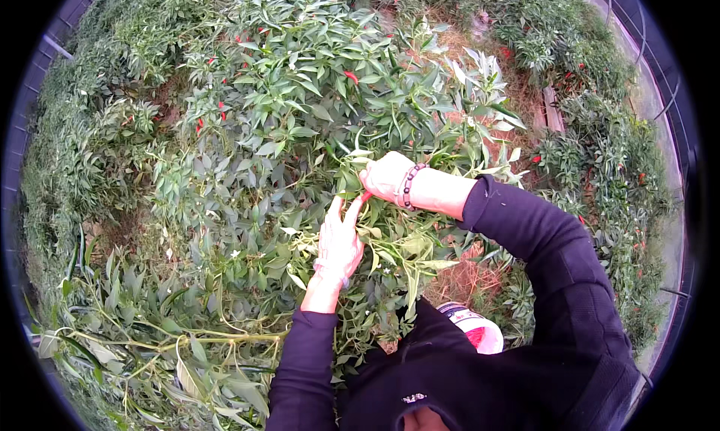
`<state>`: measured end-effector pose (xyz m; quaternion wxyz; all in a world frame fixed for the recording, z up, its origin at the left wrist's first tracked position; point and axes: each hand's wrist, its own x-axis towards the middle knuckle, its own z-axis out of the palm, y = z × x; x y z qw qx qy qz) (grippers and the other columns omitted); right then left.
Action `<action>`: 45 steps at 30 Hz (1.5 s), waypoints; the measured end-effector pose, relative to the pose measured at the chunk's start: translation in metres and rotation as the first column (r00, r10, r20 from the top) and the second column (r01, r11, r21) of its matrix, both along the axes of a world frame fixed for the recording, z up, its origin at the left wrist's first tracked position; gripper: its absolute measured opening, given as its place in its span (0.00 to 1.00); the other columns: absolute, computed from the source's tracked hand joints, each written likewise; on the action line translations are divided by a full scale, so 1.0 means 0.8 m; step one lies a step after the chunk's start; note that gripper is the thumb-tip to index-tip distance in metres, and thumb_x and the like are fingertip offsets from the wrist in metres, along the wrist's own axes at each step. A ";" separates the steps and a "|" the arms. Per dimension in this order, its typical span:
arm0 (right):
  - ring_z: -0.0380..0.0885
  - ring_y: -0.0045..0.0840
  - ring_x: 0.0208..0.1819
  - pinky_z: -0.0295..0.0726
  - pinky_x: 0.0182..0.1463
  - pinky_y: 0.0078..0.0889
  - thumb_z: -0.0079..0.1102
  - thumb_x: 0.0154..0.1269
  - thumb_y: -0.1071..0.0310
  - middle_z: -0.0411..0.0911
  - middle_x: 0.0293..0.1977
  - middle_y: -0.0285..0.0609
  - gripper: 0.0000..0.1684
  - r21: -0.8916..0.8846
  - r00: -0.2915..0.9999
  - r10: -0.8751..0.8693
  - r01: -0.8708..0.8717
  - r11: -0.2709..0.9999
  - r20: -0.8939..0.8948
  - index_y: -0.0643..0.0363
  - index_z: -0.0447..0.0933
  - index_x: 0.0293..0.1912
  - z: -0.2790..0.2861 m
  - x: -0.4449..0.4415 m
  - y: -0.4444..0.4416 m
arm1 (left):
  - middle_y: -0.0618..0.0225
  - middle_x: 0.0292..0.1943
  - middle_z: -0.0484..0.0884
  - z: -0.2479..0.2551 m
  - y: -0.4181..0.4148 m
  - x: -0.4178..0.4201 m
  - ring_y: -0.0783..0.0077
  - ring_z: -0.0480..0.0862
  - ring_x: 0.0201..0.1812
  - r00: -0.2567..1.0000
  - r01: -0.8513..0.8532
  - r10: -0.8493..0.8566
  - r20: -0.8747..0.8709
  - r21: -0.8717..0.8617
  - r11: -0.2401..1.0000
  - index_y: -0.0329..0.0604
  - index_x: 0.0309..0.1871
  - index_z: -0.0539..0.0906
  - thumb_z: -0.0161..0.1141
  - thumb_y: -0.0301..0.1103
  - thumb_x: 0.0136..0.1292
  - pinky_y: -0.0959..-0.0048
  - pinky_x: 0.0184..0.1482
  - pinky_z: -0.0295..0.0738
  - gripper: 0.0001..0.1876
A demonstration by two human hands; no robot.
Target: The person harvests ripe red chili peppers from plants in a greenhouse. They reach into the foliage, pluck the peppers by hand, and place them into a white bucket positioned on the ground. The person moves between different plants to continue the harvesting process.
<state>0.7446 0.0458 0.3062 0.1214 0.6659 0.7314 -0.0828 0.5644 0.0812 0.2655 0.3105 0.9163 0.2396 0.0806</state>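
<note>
My left hand [341,237] reaches up among the chilli plants, its fingers extended beside a red chilli pepper [365,196]. Just above and to the right, my right hand [387,175] is curled at the same pepper, with a beaded bracelet [410,185] around its wrist. The right fingertips are partly hidden, so its hold on the pepper is unclear. Green leaves surround both hands, and green chillies [396,122] hang above them. Farther up on the foliage a red chilli [351,77] shows.
A white bucket [485,332] with red contents stands low at the right, beside my body. A long branch [225,337] stretches across the lower left. Dry straw [469,276] covers ground between the rows. A wooden board [553,109] lies at the upper right. More chilli plants stand on both sides.
</note>
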 end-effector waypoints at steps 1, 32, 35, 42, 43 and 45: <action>0.79 0.32 0.31 0.77 0.30 0.35 0.51 0.55 0.62 0.78 0.26 0.41 0.11 -0.086 0.996 -0.083 0.079 0.993 -0.042 0.57 0.77 0.29 0.011 -0.001 0.005 | 0.42 0.59 0.55 0.004 0.001 0.000 0.43 0.62 0.59 1.000 -0.004 0.004 -0.008 -0.026 1.000 0.45 0.61 0.62 0.46 0.13 0.43 0.59 0.59 0.60 0.36; 0.59 0.09 0.13 0.52 0.15 0.14 0.60 0.56 0.53 0.71 0.18 0.28 0.16 -0.385 -0.216 -0.326 0.644 0.661 -0.920 0.57 0.78 0.32 0.099 0.116 0.030 | 0.51 0.61 0.56 0.016 0.054 0.012 0.49 0.59 0.60 0.996 -0.061 0.064 0.069 -0.051 0.997 0.46 0.63 0.59 0.58 0.20 0.45 0.58 0.59 0.55 0.37; 0.61 0.09 0.14 0.55 0.16 0.15 0.60 0.55 0.53 0.71 0.17 0.28 0.16 -0.384 -0.163 -0.377 0.664 0.642 -0.912 0.57 0.78 0.32 0.133 0.080 -0.002 | 0.47 0.60 0.58 0.065 0.065 0.017 0.47 0.53 0.64 0.965 -0.143 0.121 0.235 0.080 0.986 0.39 0.62 0.60 0.54 0.20 0.47 0.54 0.63 0.48 0.34; 0.60 0.10 0.17 0.60 0.20 0.20 0.60 0.57 0.56 0.66 0.14 0.27 0.14 -0.333 0.004 -0.423 0.609 0.720 -0.906 0.58 0.75 0.29 0.154 -0.028 -0.075 | 0.63 0.43 0.78 0.183 0.030 0.020 0.74 0.75 0.46 0.856 0.097 0.213 0.471 -0.551 0.829 0.33 0.48 0.76 0.47 0.33 0.65 0.76 0.51 0.66 0.14; 0.59 0.11 0.17 0.60 0.20 0.20 0.60 0.57 0.55 0.64 0.13 0.28 0.16 -0.299 0.030 -0.388 0.585 0.754 -0.921 0.59 0.75 0.28 0.152 -0.045 -0.081 | 0.65 0.43 0.79 0.187 0.024 0.019 0.75 0.75 0.45 0.902 0.155 0.177 0.393 -0.678 0.718 0.33 0.47 0.76 0.49 0.35 0.65 0.77 0.50 0.66 0.15; 0.60 0.12 0.17 0.62 0.22 0.22 0.60 0.57 0.56 0.64 0.13 0.32 0.18 -0.216 0.147 -0.373 0.602 0.769 -0.916 0.62 0.72 0.25 0.148 -0.069 -0.096 | 0.62 0.43 0.79 0.185 0.011 0.018 0.75 0.77 0.42 0.923 0.224 0.195 0.332 -0.875 0.428 0.33 0.43 0.79 0.51 0.39 0.64 0.76 0.48 0.69 0.16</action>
